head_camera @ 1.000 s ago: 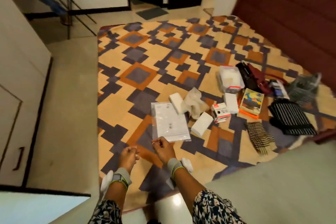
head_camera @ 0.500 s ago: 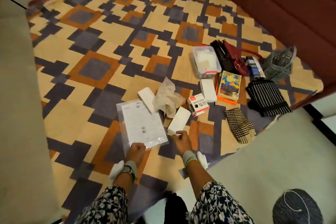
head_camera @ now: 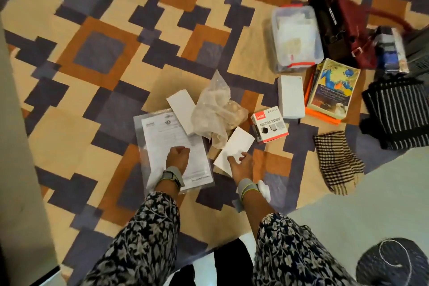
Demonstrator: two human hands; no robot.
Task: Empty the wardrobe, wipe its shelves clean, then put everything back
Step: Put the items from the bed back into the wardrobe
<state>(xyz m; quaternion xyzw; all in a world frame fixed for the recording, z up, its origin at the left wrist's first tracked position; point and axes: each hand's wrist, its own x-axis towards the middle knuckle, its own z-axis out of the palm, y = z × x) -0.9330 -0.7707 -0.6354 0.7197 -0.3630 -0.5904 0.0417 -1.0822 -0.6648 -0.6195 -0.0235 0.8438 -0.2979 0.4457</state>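
Wardrobe items lie spread on a patterned rug (head_camera: 97,104). My left hand (head_camera: 177,158) rests as a curled fist on a clear plastic sleeve holding a printed sheet (head_camera: 160,137); nothing shows in its fingers. My right hand (head_camera: 241,162) has its fingers spread and touches the near end of a flat white box (head_camera: 236,144). Just beyond lie a second white box (head_camera: 182,109), a crumpled plastic bag (head_camera: 216,111) and a small red-and-white "metal mesh" carton (head_camera: 270,126).
Further right are a white box (head_camera: 291,96), stacked books (head_camera: 332,90), a clear lidded tub (head_camera: 297,37), a maroon bag (head_camera: 348,30), a striped dark garment (head_camera: 397,114) and a checked scarf (head_camera: 336,160). A pale surface (head_camera: 371,204) with a dark ball (head_camera: 392,262) fills the lower right.
The view has tilted down and closer to the rug. My left hand moved from the sleeve's near edge onto its sheet. My right hand opened and reached onto the flat white box.
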